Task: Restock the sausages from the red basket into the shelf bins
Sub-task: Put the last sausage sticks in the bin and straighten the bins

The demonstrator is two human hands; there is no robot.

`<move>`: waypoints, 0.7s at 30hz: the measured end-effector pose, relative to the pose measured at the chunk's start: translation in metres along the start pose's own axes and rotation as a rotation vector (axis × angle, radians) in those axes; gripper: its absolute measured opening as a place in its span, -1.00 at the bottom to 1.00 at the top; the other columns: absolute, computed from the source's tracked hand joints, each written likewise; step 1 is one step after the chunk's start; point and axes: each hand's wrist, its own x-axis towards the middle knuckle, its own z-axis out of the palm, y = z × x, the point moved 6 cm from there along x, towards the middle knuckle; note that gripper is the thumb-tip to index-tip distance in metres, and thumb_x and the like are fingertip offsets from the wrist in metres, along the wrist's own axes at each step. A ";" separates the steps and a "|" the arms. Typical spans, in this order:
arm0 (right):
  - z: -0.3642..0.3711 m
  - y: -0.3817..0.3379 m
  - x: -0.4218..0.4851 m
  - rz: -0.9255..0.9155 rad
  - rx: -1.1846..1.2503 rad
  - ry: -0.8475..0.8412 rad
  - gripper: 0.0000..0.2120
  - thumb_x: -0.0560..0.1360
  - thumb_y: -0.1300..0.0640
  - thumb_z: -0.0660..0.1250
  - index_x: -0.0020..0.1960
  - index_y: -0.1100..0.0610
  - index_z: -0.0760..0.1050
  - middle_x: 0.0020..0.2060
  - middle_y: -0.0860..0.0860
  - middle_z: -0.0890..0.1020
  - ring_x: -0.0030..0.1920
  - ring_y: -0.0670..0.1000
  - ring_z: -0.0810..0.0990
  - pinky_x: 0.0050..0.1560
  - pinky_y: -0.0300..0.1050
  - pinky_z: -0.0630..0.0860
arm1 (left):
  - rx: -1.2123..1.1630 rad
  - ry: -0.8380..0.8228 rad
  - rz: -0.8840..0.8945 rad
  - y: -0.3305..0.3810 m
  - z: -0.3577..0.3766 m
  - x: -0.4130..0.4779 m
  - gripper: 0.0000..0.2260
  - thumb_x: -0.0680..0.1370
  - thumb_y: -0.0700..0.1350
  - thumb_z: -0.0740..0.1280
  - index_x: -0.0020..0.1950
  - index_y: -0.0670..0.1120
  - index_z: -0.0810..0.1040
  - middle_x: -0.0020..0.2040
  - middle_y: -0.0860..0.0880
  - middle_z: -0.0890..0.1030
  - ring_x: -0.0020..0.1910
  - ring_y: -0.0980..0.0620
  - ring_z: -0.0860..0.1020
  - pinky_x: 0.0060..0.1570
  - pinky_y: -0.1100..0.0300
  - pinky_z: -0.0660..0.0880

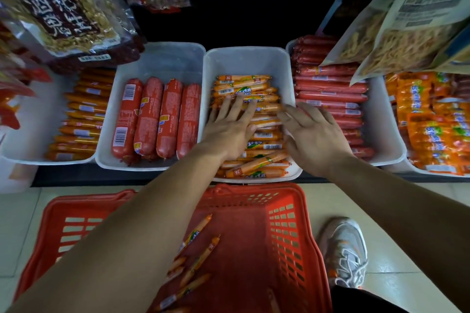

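Thin orange sausages (256,162), middle bin (248,61): we judge them light, slick-wrapped, bendy; grip mid-length. On them: left hand (229,132), right hand (312,134), fingers (238,107) spread flat, clamping nothing.

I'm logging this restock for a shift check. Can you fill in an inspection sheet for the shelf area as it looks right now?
Surface: shelf carries a row of white bins; the middle bin is well filled with thin orange sausages.
Job's things: red basket on the floor, several loose sausages left in it.
Clutter: nothing seen.
Hands: left hand lies flat on the middle bin's sausages; right hand open, fingers at their right end.
Cables: nothing seen.
Surroundings: thick red sausages in the bin to the left; snack bags hang above; a shoe beside the basket.
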 end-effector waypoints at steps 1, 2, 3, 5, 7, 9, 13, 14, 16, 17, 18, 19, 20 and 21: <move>0.002 0.003 -0.004 -0.012 -0.006 0.012 -0.44 0.58 -0.05 0.06 0.55 0.06 0.27 0.49 0.04 0.38 0.49 0.17 0.26 0.45 0.20 0.20 | 0.031 0.008 0.013 -0.001 -0.003 0.008 -0.49 0.70 0.13 -0.11 0.59 0.19 -0.28 0.60 0.06 -0.33 0.55 -0.05 -0.38 0.55 -0.14 -0.20; 0.003 0.004 -0.006 -0.031 -0.010 0.022 -0.46 0.58 -0.05 0.08 0.55 0.04 0.27 0.49 0.03 0.39 0.48 0.18 0.27 0.45 0.20 0.21 | 0.070 0.010 0.033 -0.002 -0.007 0.015 -0.50 0.70 0.14 -0.11 0.60 0.20 -0.26 0.61 0.07 -0.30 0.56 -0.06 -0.36 0.55 -0.14 -0.20; 0.001 0.002 -0.007 -0.048 -0.006 0.039 -0.47 0.58 -0.05 0.09 0.54 0.03 0.29 0.47 0.02 0.41 0.46 0.18 0.29 0.43 0.21 0.23 | 0.106 0.009 0.050 -0.002 -0.011 0.021 -0.50 0.70 0.15 -0.12 0.60 0.21 -0.23 0.62 0.07 -0.27 0.57 -0.08 -0.34 0.55 -0.14 -0.20; -0.004 -0.004 -0.003 -0.085 0.010 0.061 -0.47 0.57 -0.09 0.06 0.50 0.01 0.36 0.42 0.01 0.47 0.44 0.17 0.34 0.42 0.23 0.24 | 0.103 -0.003 0.051 -0.002 -0.019 0.029 -0.51 0.69 0.18 -0.09 0.61 0.23 -0.16 0.62 0.07 -0.24 0.58 -0.07 -0.30 0.55 -0.11 -0.21; -0.002 -0.012 0.003 -0.136 0.005 -0.024 -0.43 0.56 -0.20 -0.02 0.52 -0.06 0.32 0.44 -0.03 0.45 0.48 0.14 0.31 0.47 0.23 0.15 | 0.018 0.012 0.042 -0.002 -0.025 0.027 -0.50 0.69 0.17 -0.01 0.62 0.21 -0.07 0.63 0.06 -0.18 0.60 -0.05 -0.22 0.56 -0.06 -0.17; 0.006 -0.019 0.007 -0.163 -0.010 -0.162 -0.32 0.51 -0.37 -0.16 0.56 -0.17 0.19 0.54 -0.07 0.30 0.55 0.08 0.16 0.53 0.24 -0.05 | -0.100 0.086 0.067 -0.004 -0.030 0.011 -0.50 0.69 0.10 0.07 0.62 0.13 0.03 0.64 0.04 -0.08 0.61 -0.02 -0.12 0.57 -0.03 -0.07; 0.005 -0.021 0.012 -0.148 0.051 -0.198 -0.23 0.42 -0.50 -0.03 0.54 -0.17 0.22 0.55 -0.08 0.23 0.53 0.06 0.15 0.55 0.20 -0.04 | -0.230 0.164 0.086 -0.012 -0.032 -0.036 -0.50 0.66 0.09 0.19 0.59 0.08 0.21 0.62 0.11 0.12 0.57 0.08 0.13 0.49 0.06 0.22; 0.005 -0.021 0.014 -0.161 0.061 -0.200 -0.21 0.39 -0.52 0.05 0.51 -0.17 0.29 0.54 -0.07 0.26 0.52 0.06 0.17 0.54 0.18 -0.01 | -0.231 0.152 0.091 -0.013 -0.031 -0.046 -0.51 0.64 0.10 0.22 0.57 0.08 0.25 0.60 0.12 0.16 0.55 0.09 0.19 0.46 0.06 0.27; 0.004 -0.020 0.016 -0.182 0.087 -0.208 -0.29 0.34 -0.52 0.21 0.38 -0.18 0.44 0.51 -0.06 0.31 0.50 0.06 0.20 0.53 0.18 0.03 | -0.231 0.129 0.111 -0.013 -0.028 -0.058 -0.52 0.62 0.10 0.26 0.53 0.07 0.34 0.57 0.12 0.24 0.51 0.09 0.27 0.43 0.07 0.31; 0.004 -0.021 0.016 -0.189 0.109 -0.199 -0.36 0.33 -0.49 0.28 0.29 -0.18 0.51 0.48 -0.06 0.34 0.49 0.06 0.21 0.52 0.18 0.05 | -0.231 0.128 0.120 -0.013 -0.028 -0.061 -0.54 0.62 0.10 0.28 0.51 0.07 0.37 0.56 0.11 0.28 0.49 0.09 0.30 0.42 0.07 0.33; 0.003 -0.022 0.017 -0.197 0.120 -0.191 -0.45 0.33 -0.46 0.32 0.19 -0.18 0.55 0.44 -0.07 0.38 0.47 0.06 0.23 0.51 0.19 0.07 | -0.236 0.129 0.122 -0.013 -0.028 -0.062 -0.55 0.61 0.10 0.29 0.49 0.06 0.40 0.54 0.10 0.32 0.47 0.08 0.33 0.41 0.08 0.33; 0.003 -0.024 0.016 -0.207 0.117 -0.189 -0.52 0.32 -0.45 0.34 0.09 -0.17 0.57 0.39 -0.08 0.41 0.44 0.05 0.26 0.49 0.18 0.09 | -0.247 0.130 0.117 -0.012 -0.030 -0.062 -0.56 0.61 0.08 0.31 0.48 0.04 0.42 0.52 0.09 0.36 0.45 0.07 0.36 0.40 0.09 0.34; 0.003 -0.026 0.015 -0.215 0.109 -0.189 -0.56 0.33 -0.43 0.35 0.02 -0.16 0.57 0.35 -0.10 0.43 0.41 0.04 0.28 0.48 0.18 0.10 | -0.260 0.133 0.108 -0.012 -0.032 -0.061 -0.56 0.60 0.06 0.32 0.47 0.02 0.44 0.49 0.08 0.39 0.43 0.06 0.38 0.39 0.09 0.35; 0.003 -0.026 0.015 -0.216 0.100 -0.183 -0.58 0.33 -0.43 0.35 -0.01 -0.15 0.57 0.32 -0.11 0.44 0.39 0.04 0.29 0.47 0.18 0.11 | -0.274 0.141 0.097 -0.011 -0.033 -0.060 -0.57 0.60 0.04 0.34 0.46 0.01 0.45 0.47 0.07 0.42 0.41 0.04 0.41 0.37 0.08 0.37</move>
